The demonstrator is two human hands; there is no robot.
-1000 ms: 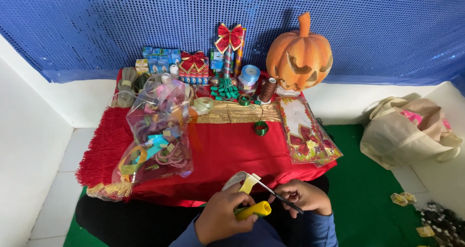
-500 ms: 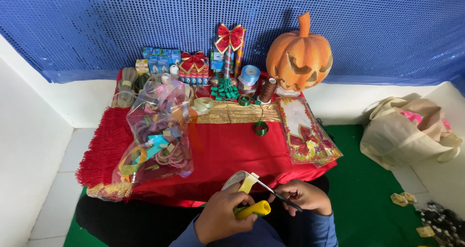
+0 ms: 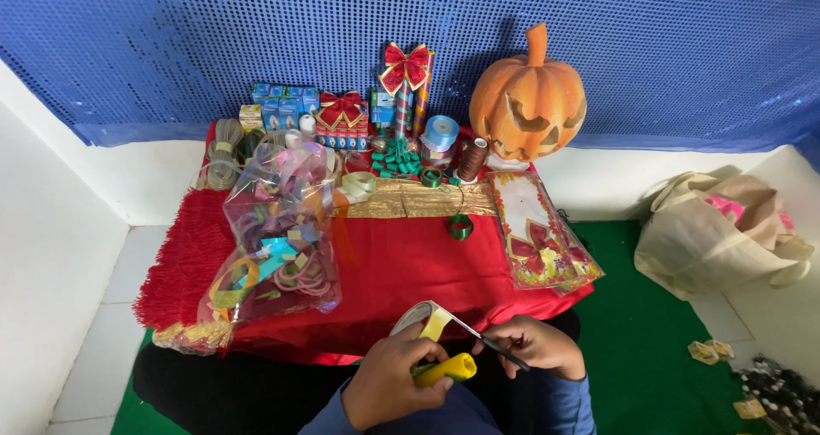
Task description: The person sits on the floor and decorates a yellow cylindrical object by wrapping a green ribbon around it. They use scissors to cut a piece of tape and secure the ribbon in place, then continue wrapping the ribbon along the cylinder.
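Head view, the only one given: both hands are seen at the lower edge, held close together just in front of the near edge of a table (image 3: pixel 401 268) draped in red cloth. The left hand (image 3: pixel 389 385) is clenched, and a yellow cylinder (image 3: pixel 446 370) with something green beside it is gripped in its fingers. A pale tape roll (image 3: pixel 423 318) is held upright just above that hand, touching its thumb side. From the roll a short strip is drawn out to the right. The right hand (image 3: pixel 540 350) is closed on a dark thin tool (image 3: pixel 504 356), whose tip is laid against the strip; whether it is a blade or slim scissors cannot be told.

The step in hand is judged to be the parting of a drawn-out length of tape from the roll. For a clean cut the strip would need to be kept taut and the roll steadied, with the tool's edge kept away from the left thumb.

Farther back on the table, well apart from the hands, a clear bag of ribbons (image 3: pixel 278 230) is laid at the left, a small green spool (image 3: pixel 460 227) near the middle, and a flat packet with red bows (image 3: pixel 540 240) at the right. An orange pumpkin lantern (image 3: pixel 530 98) is set at the back, against the blue wall. A beige cloth bag (image 3: pixel 717 234) is slumped on the floor to the right.
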